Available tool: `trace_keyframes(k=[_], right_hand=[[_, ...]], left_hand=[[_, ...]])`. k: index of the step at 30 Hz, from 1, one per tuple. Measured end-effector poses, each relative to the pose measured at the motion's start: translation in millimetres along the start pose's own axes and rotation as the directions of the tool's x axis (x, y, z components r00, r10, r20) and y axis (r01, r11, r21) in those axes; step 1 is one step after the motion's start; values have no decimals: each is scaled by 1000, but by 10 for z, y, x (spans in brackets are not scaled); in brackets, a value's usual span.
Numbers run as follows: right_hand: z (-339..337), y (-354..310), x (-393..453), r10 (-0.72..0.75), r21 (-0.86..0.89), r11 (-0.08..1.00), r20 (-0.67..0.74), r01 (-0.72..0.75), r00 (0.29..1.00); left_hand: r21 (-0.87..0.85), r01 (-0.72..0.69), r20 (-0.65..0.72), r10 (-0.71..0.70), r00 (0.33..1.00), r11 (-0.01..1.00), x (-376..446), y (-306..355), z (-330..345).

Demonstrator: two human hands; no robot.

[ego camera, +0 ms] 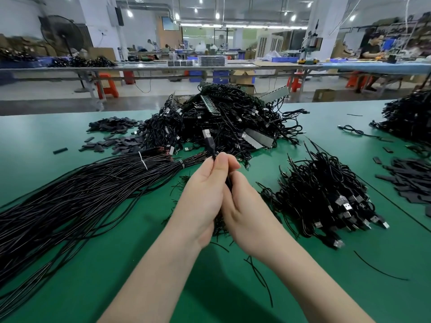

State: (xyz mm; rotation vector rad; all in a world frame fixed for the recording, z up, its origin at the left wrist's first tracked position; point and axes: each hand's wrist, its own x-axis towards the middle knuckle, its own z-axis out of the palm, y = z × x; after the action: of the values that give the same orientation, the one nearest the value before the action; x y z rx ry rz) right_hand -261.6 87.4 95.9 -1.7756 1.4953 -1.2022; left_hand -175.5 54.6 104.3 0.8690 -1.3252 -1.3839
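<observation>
A black USB cable [208,141] stands up between my two hands, its metal plug pointing away from me. My left hand [202,197] pinches the cable just below the plug moulding with thumb and fingers. My right hand [242,207] is pressed against the left and curls around the lower run of the same cable, which is mostly hidden between the palms. Both hands hover over the green table mat [70,287].
Long tied wire bundles [77,190] fan out to the left. A big tangled heap of USB cables [221,120] lies ahead, a smaller stack [326,197] to the right, another pile [410,115] far right. Flat black sleeves [112,136] are scattered left and right. Workbenches and a seated person stand behind.
</observation>
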Motion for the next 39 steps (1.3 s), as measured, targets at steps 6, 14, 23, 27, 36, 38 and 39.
trace_keyframes(k=[6, 14, 23, 27, 36, 38, 39], right_hand=[[17, 89, 57, 26, -431, 901, -43, -41, 999], [-269, 397, 217, 215, -196, 956, -44, -219, 976], [-503, 444, 125, 375, -155, 925, 519, -347, 768], [-596, 438, 179, 439, -299, 898, 569, -323, 695], [-659, 394, -39, 438, -514, 843, 488, -157, 755], [-725, 382, -197, 282, -549, 831, 268, -94, 921], [-826, 379, -292, 191, -534, 839, 105, -107, 976]], left_hand=[[98, 17, 61, -23, 998, 995, 79, -20, -122], [413, -189, 208, 109, 972, 891, 84, 90, -357], [788, -575, 601, 71, 796, -220, 190, -141, -209], [813, -581, 582, 1, 814, -36, 149, -154, -162], [765, -581, 603, -6, 798, -278, -21, -440, -4], [779, -563, 594, 40, 803, -277, -34, -475, -37], [807, -540, 570, 76, 818, -239, -38, -493, -93]])
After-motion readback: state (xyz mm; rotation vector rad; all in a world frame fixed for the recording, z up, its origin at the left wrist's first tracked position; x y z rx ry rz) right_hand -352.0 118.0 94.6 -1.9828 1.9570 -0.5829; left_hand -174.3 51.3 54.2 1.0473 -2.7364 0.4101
